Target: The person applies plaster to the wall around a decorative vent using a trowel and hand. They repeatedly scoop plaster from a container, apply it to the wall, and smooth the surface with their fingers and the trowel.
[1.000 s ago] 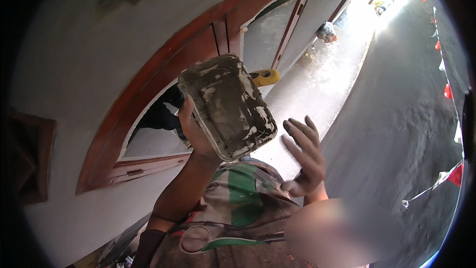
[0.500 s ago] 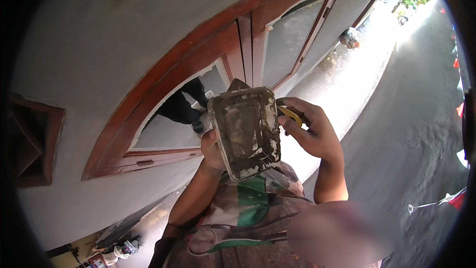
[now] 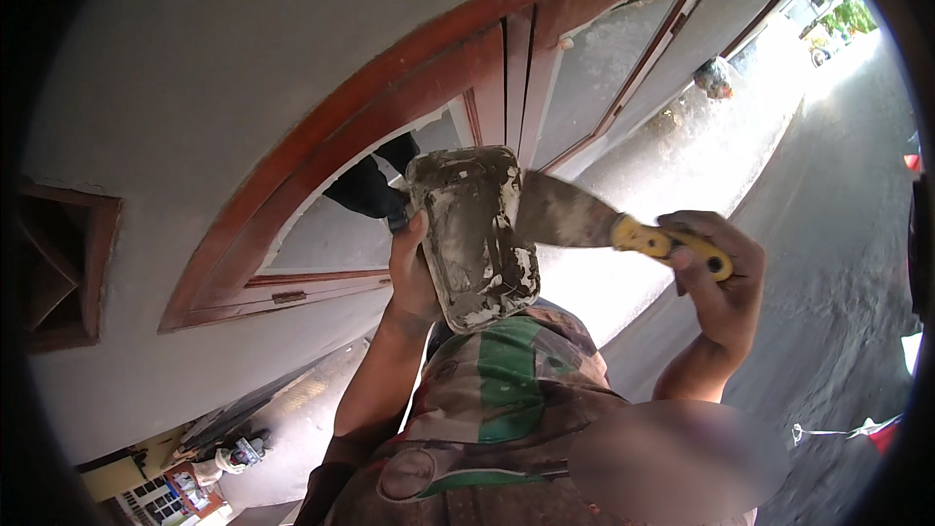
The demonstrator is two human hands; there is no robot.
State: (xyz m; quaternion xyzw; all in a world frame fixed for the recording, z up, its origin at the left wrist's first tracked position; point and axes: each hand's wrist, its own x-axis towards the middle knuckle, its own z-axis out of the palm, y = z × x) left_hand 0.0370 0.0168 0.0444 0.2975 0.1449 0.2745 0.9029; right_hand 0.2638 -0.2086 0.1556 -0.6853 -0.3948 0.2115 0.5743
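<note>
Near the centre, the left hand [image 3: 412, 273] has its grip closed on the rectangular tub [image 3: 508, 197] at the tub's 8 o'clock side, the thumb lying along the edge. The tub is tilted, its face turned toward the head; grey-brown paste coats most of it, with whitish patches showing along the 3 o'clock side and at the lower end.

At 3 o'clock from the tub, the right hand [image 3: 726, 278] has its grip closed around the yellow handle of a putty knife [image 3: 623, 231]. The paste-smeared blade points to 9 o'clock and its far end meets the tub's edge in the view; whether they touch cannot be told.

Behind the tub, toward 12 o'clock, stands a red-brown wooden frame [image 3: 484, 63] with glass panes, set in a grey wall [image 3: 195, 117]. A stained shirt [image 3: 511, 390] fills 6 o'clock, and a stuffed plastic bag [image 3: 714, 78] lies at 2 o'clock.
</note>
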